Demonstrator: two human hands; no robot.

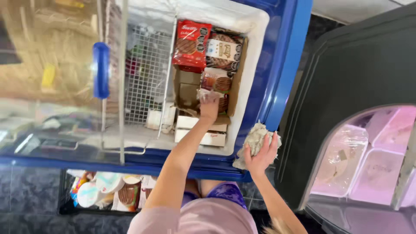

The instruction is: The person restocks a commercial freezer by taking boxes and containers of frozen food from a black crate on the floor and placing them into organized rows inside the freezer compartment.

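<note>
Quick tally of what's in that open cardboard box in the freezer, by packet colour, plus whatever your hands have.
Red packet: 1
Brown-and-white packets: 2 in plain view; the left hand covers what may be another
Grey rag, held by the right hand on the freezer rim: 1
Cardboard box: 1
Total: 5

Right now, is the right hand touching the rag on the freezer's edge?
Touching. The head view shows the right hand pressed on the crumpled rag, fingers spread over it, on the freezer's blue rim.
</note>
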